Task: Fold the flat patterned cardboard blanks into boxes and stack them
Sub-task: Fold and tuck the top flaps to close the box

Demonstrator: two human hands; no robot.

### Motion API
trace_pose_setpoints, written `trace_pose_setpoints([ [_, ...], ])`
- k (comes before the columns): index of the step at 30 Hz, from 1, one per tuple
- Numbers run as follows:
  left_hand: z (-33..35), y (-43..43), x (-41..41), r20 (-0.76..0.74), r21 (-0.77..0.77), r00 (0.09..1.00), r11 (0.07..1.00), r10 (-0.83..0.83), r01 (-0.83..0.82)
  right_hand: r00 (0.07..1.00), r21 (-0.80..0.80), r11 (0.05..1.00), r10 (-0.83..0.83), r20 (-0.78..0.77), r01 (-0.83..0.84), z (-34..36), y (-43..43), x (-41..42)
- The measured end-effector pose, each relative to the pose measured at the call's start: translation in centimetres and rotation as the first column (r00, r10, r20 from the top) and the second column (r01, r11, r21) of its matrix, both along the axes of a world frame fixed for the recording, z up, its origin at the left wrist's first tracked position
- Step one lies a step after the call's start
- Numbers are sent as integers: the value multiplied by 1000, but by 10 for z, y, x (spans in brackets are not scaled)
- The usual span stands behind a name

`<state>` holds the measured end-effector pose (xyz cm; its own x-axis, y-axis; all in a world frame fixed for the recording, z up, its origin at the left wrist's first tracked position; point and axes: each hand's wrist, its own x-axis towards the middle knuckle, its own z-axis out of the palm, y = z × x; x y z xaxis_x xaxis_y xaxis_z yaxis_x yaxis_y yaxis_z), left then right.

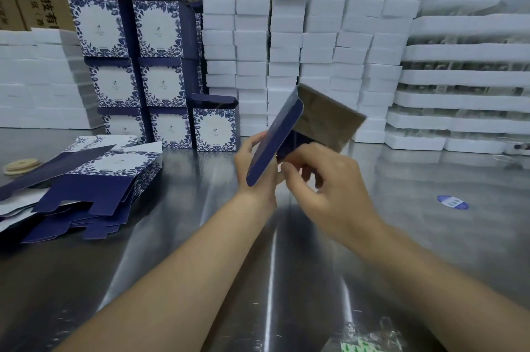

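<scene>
Being held clear of the worktop (200, 251), probably for folding room, the cardboard blank (276, 142) is gripped by the left hand (253, 171) and pinched by the right hand (332, 185).

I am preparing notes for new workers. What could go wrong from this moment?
1. The left hand and right hand hold the half-folded box in the air, only near its lower end, so a flap may crease crookedly.
2. The finished boxes stand three high with lids open; adding one carelessly might topple them.
</scene>
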<state>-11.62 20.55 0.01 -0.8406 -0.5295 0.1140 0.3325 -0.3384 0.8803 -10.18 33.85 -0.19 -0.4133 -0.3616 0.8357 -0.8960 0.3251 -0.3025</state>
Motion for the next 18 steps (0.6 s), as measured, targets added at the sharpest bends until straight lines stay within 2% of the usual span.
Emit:
trace_pose_setpoints([
  [2,3,0,2,21,130,1000,991,6,-8,967,-7,1000,2,257,-1,-3,-2,0],
  [4,5,2,2,38,215,998,976,-46,37,871,-44,999,14,491,9,-6,-4,-2],
  [7,6,6,3,54,200,987,970,-150,136,696,-189,982,145,703,-14,-6,-5,-8],
  [10,1,9,0,72,143,978,972,-198,186,590,-364,931,298,751,-7,-4,-8,-10],
  [12,0,12,1,93,138,971,968,-222,208,541,-429,902,337,771,50,-3,-8,-12],
  [18,1,20,6,84,158,973,967,-216,201,500,-522,845,405,765,116,0,-7,-12],
])
